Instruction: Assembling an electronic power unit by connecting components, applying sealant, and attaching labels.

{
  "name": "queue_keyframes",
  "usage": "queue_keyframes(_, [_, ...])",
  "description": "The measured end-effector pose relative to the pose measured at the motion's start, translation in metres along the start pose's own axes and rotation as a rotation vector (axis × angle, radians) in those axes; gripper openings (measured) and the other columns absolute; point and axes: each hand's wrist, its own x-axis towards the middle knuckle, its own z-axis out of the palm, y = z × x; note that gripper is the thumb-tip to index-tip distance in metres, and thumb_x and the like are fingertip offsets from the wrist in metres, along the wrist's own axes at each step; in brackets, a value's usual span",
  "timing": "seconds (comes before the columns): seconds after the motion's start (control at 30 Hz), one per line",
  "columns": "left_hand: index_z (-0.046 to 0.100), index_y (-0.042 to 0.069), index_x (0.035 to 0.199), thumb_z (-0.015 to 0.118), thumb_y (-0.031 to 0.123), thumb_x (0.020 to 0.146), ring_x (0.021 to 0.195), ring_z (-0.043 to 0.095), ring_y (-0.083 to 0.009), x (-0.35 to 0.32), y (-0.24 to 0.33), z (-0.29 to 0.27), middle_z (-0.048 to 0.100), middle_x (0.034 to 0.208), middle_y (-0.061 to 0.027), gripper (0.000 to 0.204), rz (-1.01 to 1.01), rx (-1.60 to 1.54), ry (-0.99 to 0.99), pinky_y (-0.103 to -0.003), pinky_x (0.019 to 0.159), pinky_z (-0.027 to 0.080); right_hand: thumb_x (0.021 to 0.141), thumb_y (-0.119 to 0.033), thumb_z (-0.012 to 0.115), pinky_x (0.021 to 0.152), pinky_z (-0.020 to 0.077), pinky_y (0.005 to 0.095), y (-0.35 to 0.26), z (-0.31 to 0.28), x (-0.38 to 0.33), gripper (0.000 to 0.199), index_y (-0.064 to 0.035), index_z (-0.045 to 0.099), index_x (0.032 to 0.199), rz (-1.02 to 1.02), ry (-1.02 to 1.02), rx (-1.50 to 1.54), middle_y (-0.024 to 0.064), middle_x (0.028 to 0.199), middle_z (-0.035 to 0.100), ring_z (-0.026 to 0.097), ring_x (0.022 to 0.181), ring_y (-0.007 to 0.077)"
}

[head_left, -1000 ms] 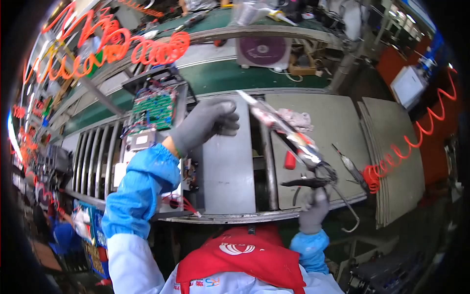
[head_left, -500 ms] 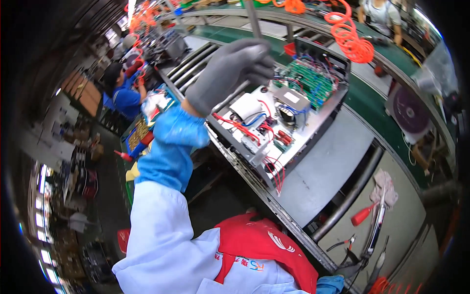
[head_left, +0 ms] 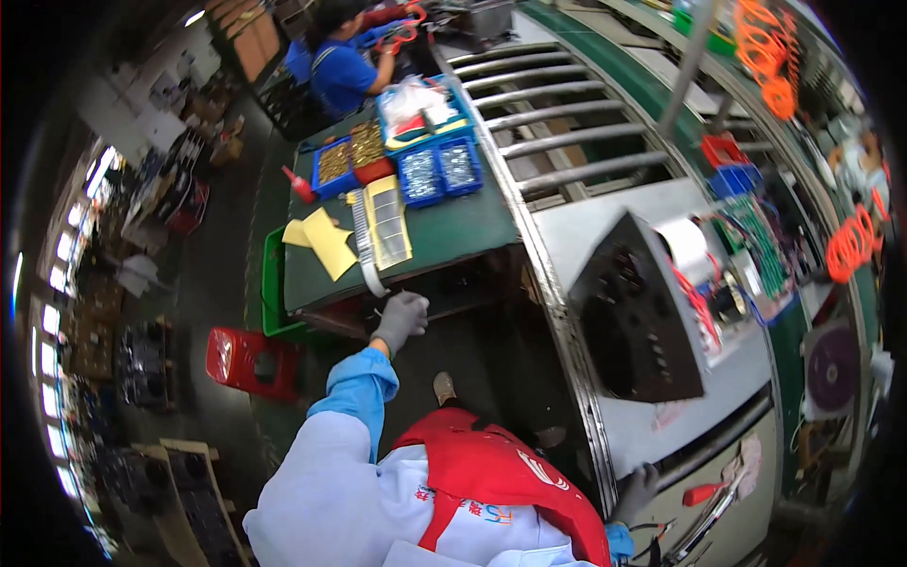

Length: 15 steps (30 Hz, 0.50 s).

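My left hand (head_left: 402, 319), in a grey glove with a blue sleeve cover, is by the hanging end of a pale label strip (head_left: 367, 248). Its fingers are curled, and whether the strip lies between them is too blurred to see. Low at the right, my right hand (head_left: 639, 489), also gloved in grey, rests at the bench edge with its fingers partly spread. On the line beyond it stands an opened electrical unit (head_left: 642, 312). The unit's dark panel faces me, and behind it show a white cylinder (head_left: 684, 248), red wires and a green circuit board (head_left: 761, 248).
The green side table (head_left: 453, 231) carries yellow sheets (head_left: 329, 244) and blue bins of small metal parts (head_left: 439, 172). A red stool (head_left: 248, 362) stands below left. A person in blue (head_left: 342, 71) works farther off. Rollers (head_left: 567, 118) run along the line. A red-handled tool (head_left: 701, 494) lies at right.
My view has turned left. My left hand has moved from above the unit down to the strip at the side table. The unit's dark panel has come into view, and my right hand shows more.
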Motion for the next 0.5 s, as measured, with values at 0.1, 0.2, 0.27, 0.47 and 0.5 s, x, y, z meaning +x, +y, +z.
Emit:
queue_keyframes(0.1, [0.061,0.003,0.110,0.062,0.022,0.091,0.066,0.063,-0.0176,0.004,-0.037,-0.058,0.062,0.081,-0.0058,0.026,-0.063,0.074,0.040,-0.029,0.056,0.053,0.090,-0.014,0.058,0.082,0.0494,0.0303,-0.128,0.121,-0.052,0.024,-0.0014,0.062,0.110,0.076,-0.285,0.169,0.0063,0.097,0.063,0.057,0.089,0.0180])
queue_keyframes(0.2, [0.062,0.002,0.113,0.064,0.024,0.090,0.068,0.063,-0.0166,0.016,-0.050,-0.103,0.064,0.083,-0.0070,0.032,0.020,0.178,0.053,-0.029,0.058,0.053,0.088,-0.014,0.065,0.086,0.0491,0.0290,-0.173,0.242,-0.071,0.033,0.0001,0.063,0.117,-0.210,-0.660,0.142,0.0091,0.108,0.066,0.061,0.097,0.0165])
queue_keyframes(0.27, [0.062,0.002,0.114,0.065,0.026,0.090,0.068,0.064,-0.0156,0.017,-0.064,-0.141,0.065,0.083,-0.0073,0.034,0.060,0.239,0.095,-0.030,0.058,0.053,0.088,-0.014,0.067,0.086,0.0493,0.0281,-0.243,0.304,-0.104,0.034,0.0002,0.063,0.119,-0.162,-0.864,0.182,0.0089,0.108,0.067,0.061,0.099,0.0148])
queue_keyframes(0.47, [0.059,-0.001,0.119,0.061,0.021,0.093,0.072,0.062,-0.0140,0.005,-0.060,-0.226,0.064,0.088,-0.0068,0.035,0.009,0.102,0.120,-0.030,0.061,0.053,0.084,-0.025,0.068,0.088,0.0520,0.0342,-0.380,0.470,-0.144,0.042,-0.0008,0.062,0.118,-0.646,-1.027,-0.068,0.0182,0.105,0.070,0.068,0.099,0.0232])
queue_keyframes(0.5, [0.059,-0.001,0.118,0.061,0.021,0.093,0.072,0.062,-0.0138,0.002,-0.065,-0.238,0.063,0.087,-0.0062,0.034,0.018,0.016,0.171,-0.030,0.060,0.053,0.083,-0.028,0.068,0.085,0.0527,0.0360,-0.401,0.490,-0.154,0.044,-0.0009,0.062,0.118,-0.753,-0.954,-0.126,0.0195,0.102,0.070,0.069,0.096,0.0269])
